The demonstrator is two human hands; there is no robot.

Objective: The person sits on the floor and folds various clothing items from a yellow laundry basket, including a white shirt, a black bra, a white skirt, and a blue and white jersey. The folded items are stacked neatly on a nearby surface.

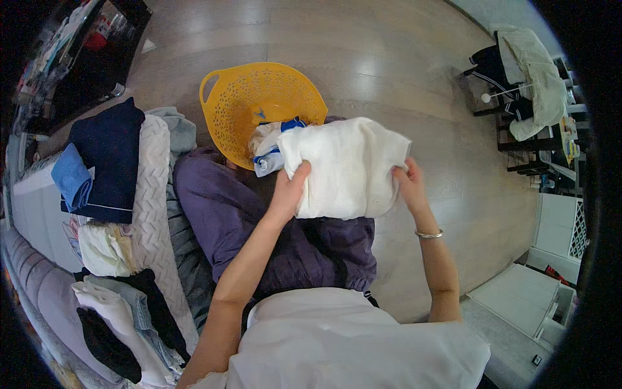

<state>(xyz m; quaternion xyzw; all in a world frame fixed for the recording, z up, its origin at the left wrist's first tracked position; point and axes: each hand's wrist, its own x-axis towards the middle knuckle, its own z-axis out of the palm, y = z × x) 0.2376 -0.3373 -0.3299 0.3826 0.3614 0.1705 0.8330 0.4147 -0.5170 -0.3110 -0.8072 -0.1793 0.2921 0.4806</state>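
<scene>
A folded white cloth garment (345, 170) is stretched between both hands above my lap. My left hand (290, 189) pinches its left edge, thumb on top. My right hand (412, 182), with a bangle on the wrist, grips the right edge near its lower corner. Just beyond the garment, a yellow perforated plastic laundry basket (218, 116) stands tilted. White clothing with blue trim (268, 160) lies in it and over its near rim, partly hidden by the white garment.
At left, a sofa holds a folded navy garment (109, 165), a rolled blue cloth (73, 177), a cream folded cloth (104, 250) and a heap of clothes (112, 311). A chair draped with clothes (539, 78) stands far right. A white cabinet (517, 294) is at lower right.
</scene>
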